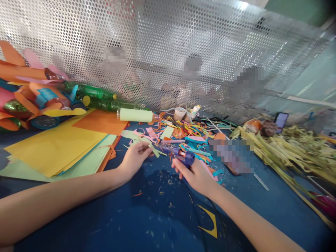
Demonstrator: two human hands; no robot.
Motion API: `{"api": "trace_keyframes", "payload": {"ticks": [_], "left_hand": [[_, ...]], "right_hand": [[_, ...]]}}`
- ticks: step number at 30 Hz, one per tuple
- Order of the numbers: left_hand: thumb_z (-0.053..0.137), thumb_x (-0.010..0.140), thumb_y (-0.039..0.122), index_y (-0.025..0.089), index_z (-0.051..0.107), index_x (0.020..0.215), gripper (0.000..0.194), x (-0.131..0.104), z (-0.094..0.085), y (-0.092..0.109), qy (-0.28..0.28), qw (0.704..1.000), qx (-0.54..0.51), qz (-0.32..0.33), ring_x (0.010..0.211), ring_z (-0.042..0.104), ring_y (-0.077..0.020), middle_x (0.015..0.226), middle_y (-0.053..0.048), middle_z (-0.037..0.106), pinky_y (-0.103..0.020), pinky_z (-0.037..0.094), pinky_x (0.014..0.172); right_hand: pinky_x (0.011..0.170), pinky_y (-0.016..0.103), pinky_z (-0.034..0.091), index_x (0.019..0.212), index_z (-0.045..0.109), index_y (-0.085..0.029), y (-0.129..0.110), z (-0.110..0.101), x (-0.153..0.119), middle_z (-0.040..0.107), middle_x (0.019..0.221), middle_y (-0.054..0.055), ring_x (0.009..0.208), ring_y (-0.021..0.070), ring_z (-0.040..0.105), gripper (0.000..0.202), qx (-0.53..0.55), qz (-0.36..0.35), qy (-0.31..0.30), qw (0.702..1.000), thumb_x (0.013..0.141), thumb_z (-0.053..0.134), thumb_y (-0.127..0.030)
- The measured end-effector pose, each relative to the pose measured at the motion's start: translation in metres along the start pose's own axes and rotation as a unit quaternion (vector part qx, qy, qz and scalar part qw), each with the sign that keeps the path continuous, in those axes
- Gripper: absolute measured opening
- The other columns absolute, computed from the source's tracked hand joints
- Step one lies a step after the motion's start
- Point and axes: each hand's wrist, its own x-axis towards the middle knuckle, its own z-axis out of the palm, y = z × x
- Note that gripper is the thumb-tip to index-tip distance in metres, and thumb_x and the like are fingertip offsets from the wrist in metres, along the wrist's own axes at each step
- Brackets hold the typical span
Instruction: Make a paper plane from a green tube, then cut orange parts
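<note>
My right hand (195, 173) is wrapped around a purple-blue hot glue gun (181, 154), its nozzle pointing left towards my other hand. My left hand (135, 157) is closed in a pinch on a narrow pale green paper strip (159, 151), close to the nozzle. The fingertips partly hide the paper. Just beyond the hands lies a heap of cut paper scraps (181, 129) in pink, orange, blue and yellow. A plastic bottle wrapped in pale green paper (135, 115) lies on its side behind my left hand.
Stacked coloured sheets (55, 143) lie left, below paper-decorated bottles (39, 91). Dried husks (294, 150) cover the right side, with a phone (281, 121) behind. A yellow paper offcut (211, 220) lies in front. A perforated metal screen (162, 45) closes the back of the blue table (112, 220).
</note>
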Motion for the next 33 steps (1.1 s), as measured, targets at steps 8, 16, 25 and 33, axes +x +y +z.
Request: {"api": "trace_keyframes", "payload": {"ticks": [8, 16, 25, 33], "left_hand": [[0.063, 0.071, 0.030, 0.016, 0.059, 0.081, 0.018, 0.000, 0.000, 0.000, -0.001, 1.000, 0.013, -0.002, 0.071, 0.064, -0.0152, 0.077, -0.001, 0.064, -0.030, 0.051, 0.075], [0.065, 0.069, 0.029, 0.016, 0.061, 0.080, 0.017, -0.001, 0.002, 0.001, -0.021, 1.000, 0.002, -0.008, 0.069, 0.063, -0.0148, 0.074, 0.000, 0.065, -0.031, 0.051, 0.075], [0.065, 0.069, 0.029, 0.016, 0.060, 0.081, 0.018, -0.002, 0.002, 0.002, -0.004, 1.000, -0.001, -0.014, 0.070, 0.063, -0.0156, 0.074, 0.000, 0.065, -0.032, 0.051, 0.077], [0.065, 0.070, 0.031, 0.016, 0.060, 0.082, 0.019, -0.002, 0.001, 0.001, -0.004, 1.000, 0.008, -0.012, 0.073, 0.064, -0.0165, 0.076, -0.001, 0.066, -0.032, 0.050, 0.078]], "right_hand": [[0.052, 0.024, 0.042, 0.075, 0.054, -0.020, -0.001, 0.002, 0.000, 0.059, 0.066, 0.001, 0.054, 0.0131, 0.055, 0.034, -0.039, -0.002, -0.006, 0.999, 0.089, 0.036, -0.045], [0.053, 0.025, 0.041, 0.072, 0.053, -0.020, -0.003, 0.001, 0.001, 0.058, 0.062, 0.000, 0.055, 0.0143, 0.056, 0.033, -0.067, 0.000, -0.003, 0.998, 0.088, 0.037, -0.044], [0.053, 0.024, 0.038, 0.065, 0.045, -0.021, -0.009, -0.004, 0.002, 0.055, 0.057, -0.001, 0.055, 0.0150, 0.055, 0.032, -0.091, -0.015, -0.006, 0.996, 0.088, 0.038, -0.042], [0.056, 0.025, 0.037, 0.064, 0.047, -0.021, -0.010, -0.004, 0.002, 0.056, 0.059, 0.000, 0.058, 0.0159, 0.054, 0.031, -0.098, -0.029, 0.011, 0.995, 0.087, 0.041, -0.040]]}}
